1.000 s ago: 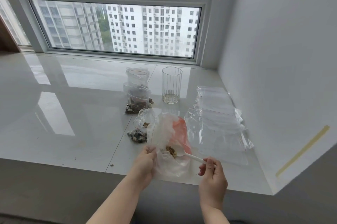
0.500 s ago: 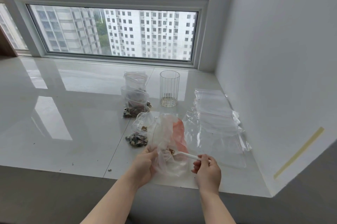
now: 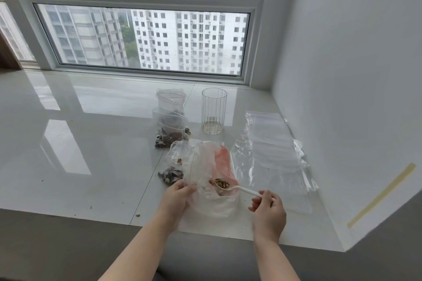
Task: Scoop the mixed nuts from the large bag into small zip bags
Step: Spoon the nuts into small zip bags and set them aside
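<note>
The large clear bag, with an orange patch on its far side, lies near the sill's front edge. My left hand grips its left rim and holds the mouth open. My right hand pinches the handle of a white plastic spoon, whose bowl is heaped with mixed nuts above the bag's mouth. A small zip bag with some nuts in it lies just left of the large bag. Behind it stand filled small zip bags.
A ribbed clear glass stands behind the large bag. A pile of empty zip bags lies to the right, by the white wall. Crumbs dot the glossy white sill, whose front edge runs just under my wrists.
The spoon came up out of the large bag with a fuller load of nuts. My left hand kept its hold on the bag's rim.
</note>
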